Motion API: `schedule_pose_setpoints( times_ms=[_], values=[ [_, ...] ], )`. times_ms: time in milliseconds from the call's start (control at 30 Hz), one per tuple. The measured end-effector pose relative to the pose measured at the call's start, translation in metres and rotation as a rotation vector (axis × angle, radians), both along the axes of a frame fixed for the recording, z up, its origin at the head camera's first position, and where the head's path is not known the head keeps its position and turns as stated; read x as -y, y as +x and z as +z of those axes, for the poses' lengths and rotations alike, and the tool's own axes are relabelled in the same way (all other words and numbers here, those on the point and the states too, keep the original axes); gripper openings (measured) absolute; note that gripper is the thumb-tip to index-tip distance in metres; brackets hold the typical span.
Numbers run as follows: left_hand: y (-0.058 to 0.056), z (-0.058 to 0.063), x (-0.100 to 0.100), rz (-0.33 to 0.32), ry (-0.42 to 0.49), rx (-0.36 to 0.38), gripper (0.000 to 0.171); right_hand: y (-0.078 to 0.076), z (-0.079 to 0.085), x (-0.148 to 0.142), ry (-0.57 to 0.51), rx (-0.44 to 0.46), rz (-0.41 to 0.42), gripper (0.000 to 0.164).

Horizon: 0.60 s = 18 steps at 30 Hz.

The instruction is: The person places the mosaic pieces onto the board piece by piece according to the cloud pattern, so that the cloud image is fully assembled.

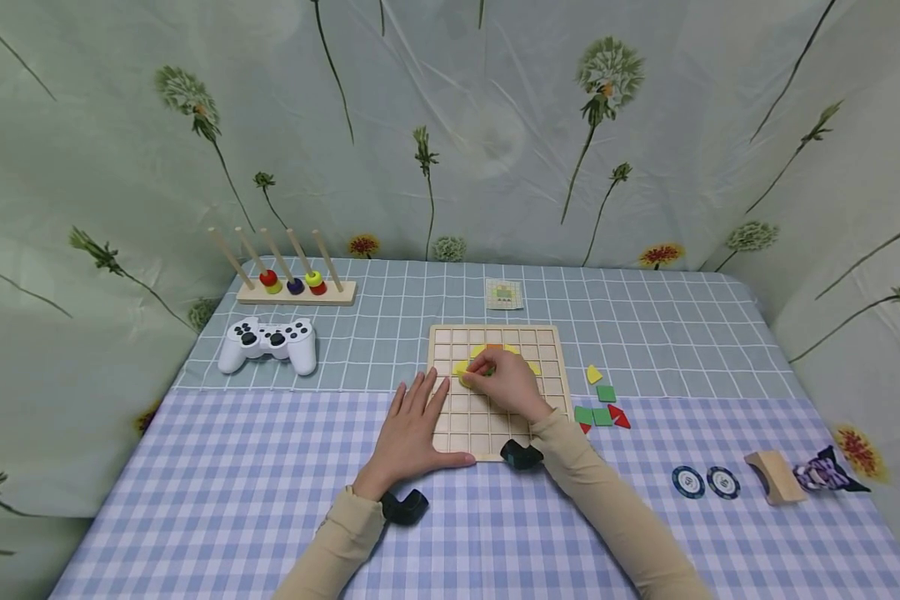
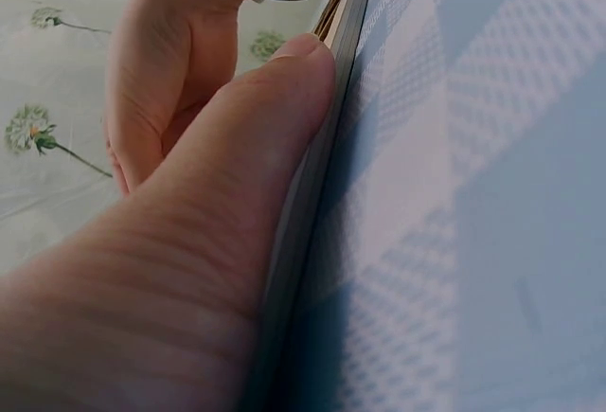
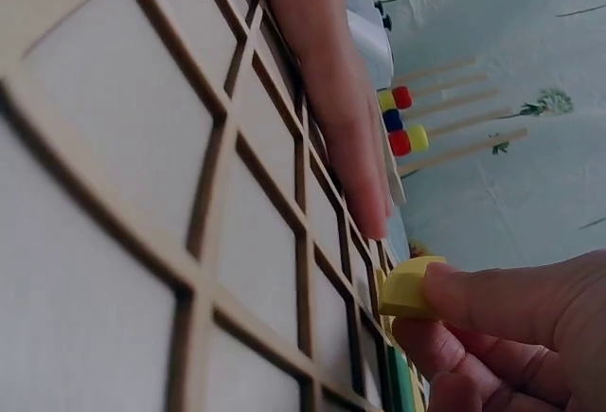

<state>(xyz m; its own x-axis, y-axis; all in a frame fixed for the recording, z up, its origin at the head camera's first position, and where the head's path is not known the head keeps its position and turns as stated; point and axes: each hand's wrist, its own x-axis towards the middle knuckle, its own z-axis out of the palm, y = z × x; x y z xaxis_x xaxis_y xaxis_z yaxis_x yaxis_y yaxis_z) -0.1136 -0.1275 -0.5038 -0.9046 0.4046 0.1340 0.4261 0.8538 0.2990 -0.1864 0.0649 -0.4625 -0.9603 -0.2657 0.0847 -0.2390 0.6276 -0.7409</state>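
Observation:
A wooden grid board point(image 1: 497, 433) lies in the middle of the table, with several yellow tiles, a green one and an orange one set in its upper cells. My right hand point(image 1: 506, 383) is over the board and pinches a yellow tile with a rounded side point(image 3: 409, 287) between thumb and fingers. In the right wrist view the tile is tilted above the grid. My left hand point(image 1: 412, 425) rests with spread fingers along the board's left side, its thumb point(image 2: 284, 90) at the near edge. The right hand hides some tiles.
Loose green tiles point(image 1: 606, 393), red tiles and a yellow one lie right of the board. A pattern card point(image 1: 504, 294) is behind it. At left are a game controller point(image 1: 267, 345) and a peg stand point(image 1: 297, 293); at right, poker chips point(image 1: 688, 482) and a wooden block point(image 1: 775, 477).

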Motion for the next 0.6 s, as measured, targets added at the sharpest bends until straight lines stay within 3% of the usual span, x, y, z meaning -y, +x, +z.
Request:
schedule_pose_setpoints(
  times_ms=[233,600],
  values=[
    [-0.0002,-0.0014,-0.0002,-0.004,0.015,-0.021,0.117,0.0011,-0.004,0.0082,0.029,0.026,0.01,0.01],
    [-0.0002,-0.0006,0.0005,-0.005,0.017,-0.003,0.116,0.003,-0.0009,0.0103,0.118,-0.023,0.042,0.009]
  ],
)
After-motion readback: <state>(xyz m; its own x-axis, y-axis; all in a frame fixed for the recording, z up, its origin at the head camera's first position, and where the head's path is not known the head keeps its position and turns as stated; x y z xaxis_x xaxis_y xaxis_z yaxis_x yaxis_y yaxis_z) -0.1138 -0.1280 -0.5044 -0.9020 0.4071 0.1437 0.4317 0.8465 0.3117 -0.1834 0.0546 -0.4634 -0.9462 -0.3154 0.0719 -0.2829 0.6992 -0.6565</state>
